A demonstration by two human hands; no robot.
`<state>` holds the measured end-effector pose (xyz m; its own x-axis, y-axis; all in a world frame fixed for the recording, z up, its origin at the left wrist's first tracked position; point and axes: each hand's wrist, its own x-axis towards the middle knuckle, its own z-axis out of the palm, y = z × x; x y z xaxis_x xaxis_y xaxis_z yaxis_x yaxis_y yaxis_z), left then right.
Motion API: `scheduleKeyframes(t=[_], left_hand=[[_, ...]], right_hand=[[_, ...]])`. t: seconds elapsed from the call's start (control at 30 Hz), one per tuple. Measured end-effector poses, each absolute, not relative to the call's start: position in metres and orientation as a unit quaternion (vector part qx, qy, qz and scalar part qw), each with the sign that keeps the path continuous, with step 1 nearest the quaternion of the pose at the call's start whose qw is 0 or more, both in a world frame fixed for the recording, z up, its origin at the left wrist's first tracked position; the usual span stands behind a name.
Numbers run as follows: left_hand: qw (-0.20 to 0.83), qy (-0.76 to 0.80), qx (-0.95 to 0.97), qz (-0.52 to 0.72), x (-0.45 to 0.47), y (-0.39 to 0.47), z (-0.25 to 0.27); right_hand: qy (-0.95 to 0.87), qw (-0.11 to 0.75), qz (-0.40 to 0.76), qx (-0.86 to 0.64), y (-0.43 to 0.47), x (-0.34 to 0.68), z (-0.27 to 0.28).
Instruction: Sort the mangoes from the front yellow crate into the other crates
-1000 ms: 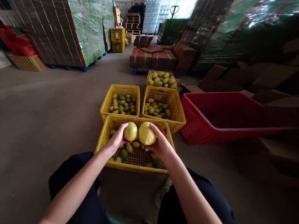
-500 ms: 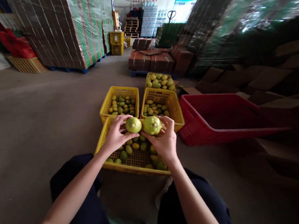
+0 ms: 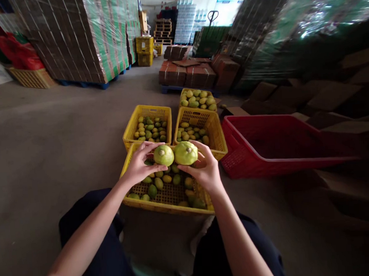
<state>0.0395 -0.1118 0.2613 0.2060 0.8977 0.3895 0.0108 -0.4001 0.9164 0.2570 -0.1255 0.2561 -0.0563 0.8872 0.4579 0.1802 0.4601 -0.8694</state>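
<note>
- A person's left hand (image 3: 139, 161) pinches a rounded yellow-green fruit (image 3: 163, 156) between thumb and fingers, its brownish end turned toward the camera.
- The right hand (image 3: 206, 163) grips a bumpier, ribbed fruit (image 3: 186, 153) the same way, thumb below and fingers above.
- The two fruits sit side by side in the air above the front yellow crate (image 3: 163, 206); whether their skins touch cannot be told.
- Inside that crate, loose green and yellow fruit lies scattered over the slotted bottom, with part of it hidden by the hands.
- Just beyond stand a left yellow crate (image 3: 127, 135) and a right yellow crate (image 3: 217, 132), both holding more fruit, with a heaped rear crate (image 3: 197, 88) behind the right one.
- A red bin (image 3: 232, 151) rests on the warehouse floor (image 3: 62, 133) to the right, near dim cardboard (image 3: 329, 100).
- Farther back, film-wrapped stacks (image 3: 109, 34) flank bundled brown cartons (image 3: 187, 73) on a blue pallet.
</note>
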Motion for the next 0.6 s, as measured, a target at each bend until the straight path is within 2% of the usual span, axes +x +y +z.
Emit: scheduleKeyframes(t=[0.13,0.3,0.43,0.6], left_hand=[[0.557,0.338,0.516,0.556,0.0373,-0.1102,0.2657],[0.658,0.355,0.377,0.547,0.0366,-0.1071,0.2624],[0.678,0.367,0.331,0.544,0.0382,-0.1058,0.2601],[0.645,0.376,0.324,0.582,0.0427,-0.1083,0.2598]], right_hand=[[-0.55,0.582,0.467,-0.375,-0.1272,0.2586,0.2622],[-0.484,0.577,0.535,-0.383,-0.1274,0.2602,0.2642],[-0.469,0.572,0.537,-0.406,-0.1258,0.2615,0.263],[-0.445,0.562,0.544,-0.435,-0.1269,0.2568,0.2647]])
